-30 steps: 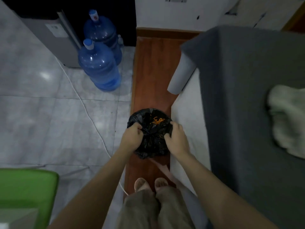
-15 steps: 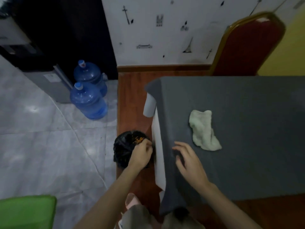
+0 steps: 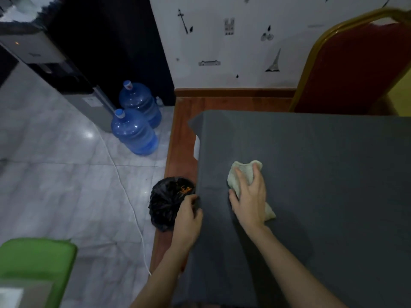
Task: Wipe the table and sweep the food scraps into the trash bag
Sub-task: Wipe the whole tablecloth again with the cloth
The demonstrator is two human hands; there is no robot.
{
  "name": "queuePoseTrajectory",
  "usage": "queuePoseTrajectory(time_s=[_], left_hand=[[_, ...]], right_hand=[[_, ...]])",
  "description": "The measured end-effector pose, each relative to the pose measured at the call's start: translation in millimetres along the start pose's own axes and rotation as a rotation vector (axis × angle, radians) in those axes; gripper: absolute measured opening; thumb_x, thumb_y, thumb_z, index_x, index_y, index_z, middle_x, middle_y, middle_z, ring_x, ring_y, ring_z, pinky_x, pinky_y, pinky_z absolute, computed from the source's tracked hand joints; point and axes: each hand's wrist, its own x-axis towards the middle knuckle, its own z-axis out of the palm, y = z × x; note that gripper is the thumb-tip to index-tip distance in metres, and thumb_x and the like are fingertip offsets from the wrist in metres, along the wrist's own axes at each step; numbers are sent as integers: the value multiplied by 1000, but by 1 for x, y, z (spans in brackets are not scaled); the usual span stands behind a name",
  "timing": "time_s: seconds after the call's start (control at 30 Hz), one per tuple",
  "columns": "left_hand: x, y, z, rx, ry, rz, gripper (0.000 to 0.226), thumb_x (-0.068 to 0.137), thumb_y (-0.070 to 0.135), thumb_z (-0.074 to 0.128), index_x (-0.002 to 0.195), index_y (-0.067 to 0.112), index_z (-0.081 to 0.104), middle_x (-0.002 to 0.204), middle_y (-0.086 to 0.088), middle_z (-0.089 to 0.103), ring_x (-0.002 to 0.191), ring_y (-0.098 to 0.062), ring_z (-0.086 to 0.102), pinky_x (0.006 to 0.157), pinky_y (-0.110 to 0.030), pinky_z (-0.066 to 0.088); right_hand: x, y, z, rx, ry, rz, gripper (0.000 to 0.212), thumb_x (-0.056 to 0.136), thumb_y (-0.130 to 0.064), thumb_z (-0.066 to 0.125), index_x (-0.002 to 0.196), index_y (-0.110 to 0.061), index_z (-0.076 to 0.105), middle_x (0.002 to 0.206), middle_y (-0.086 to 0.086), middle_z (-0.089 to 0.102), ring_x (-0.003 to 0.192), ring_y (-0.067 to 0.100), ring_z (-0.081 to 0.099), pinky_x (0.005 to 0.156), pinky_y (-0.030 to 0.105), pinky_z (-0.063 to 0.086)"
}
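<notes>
A black trash bag (image 3: 165,204) with orange scraps showing at its mouth hangs just left of the table's near-left edge. My left hand (image 3: 188,215) grips the bag's rim against that edge. The table (image 3: 322,174) is covered with a dark grey cloth. A pale green rag (image 3: 241,172) lies on it near the left edge, and my right hand (image 3: 250,195) presses down on the rag with fingers curled over it.
Two blue water jugs (image 3: 134,132) stand on the tiled floor by a water dispenser (image 3: 51,63). A white cable (image 3: 124,192) runs across the floor. A red chair with a gold frame (image 3: 353,70) stands behind the table. A green seat (image 3: 37,263) is at the lower left.
My right hand let go of the bag, moved up onto the table and took hold of the rag. My left hand stays on the bag. The view lifted from the floor to the tabletop.
</notes>
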Motion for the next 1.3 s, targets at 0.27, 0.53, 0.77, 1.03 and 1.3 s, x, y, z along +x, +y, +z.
queuePoseTrajectory(time_s=[0.27, 0.53, 0.77, 1.03, 1.3], left_hand=[[-14, -6, 11, 139, 19, 48, 54, 90, 11, 50, 140, 24, 34, 135, 7, 46, 119, -5, 45, 99, -22, 36], [-21, -13, 15, 437, 64, 228, 53, 94, 12, 49, 145, 9, 33, 152, -12, 34, 136, -26, 39, 111, -31, 31], [-9, 2, 32, 797, 26, 522, 48, 81, 5, 52, 128, -3, 55, 144, -23, 44, 131, -37, 46, 109, -51, 38], [-26, -13, 27, 745, -94, 610, 47, 92, 21, 45, 135, 3, 50, 148, -14, 41, 138, -30, 37, 118, -38, 17], [-18, -10, 15, 938, -169, 700, 55, 98, 33, 27, 135, -1, 49, 149, -16, 39, 138, -30, 37, 118, -39, 15]], right_hand=[[-16, 21, -9, -1, -86, -355, 43, 76, -5, 72, 117, -16, 64, 151, 15, 37, 120, 34, 50, 99, 44, 48], [-55, 117, -69, -257, -124, -348, 50, 80, -19, 71, 128, -24, 59, 139, 19, 50, 102, 37, 60, 80, 46, 52], [-44, 172, -103, -347, 135, 255, 50, 85, -16, 69, 132, -14, 53, 100, 28, 54, 83, 43, 54, 71, 49, 48], [-42, 44, -20, -145, 32, -236, 40, 82, -13, 68, 122, -17, 63, 104, 19, 60, 85, 36, 57, 75, 43, 51], [-78, 110, -68, -205, -178, -582, 42, 84, -19, 63, 124, -29, 57, 104, 7, 61, 89, 24, 60, 78, 36, 53]])
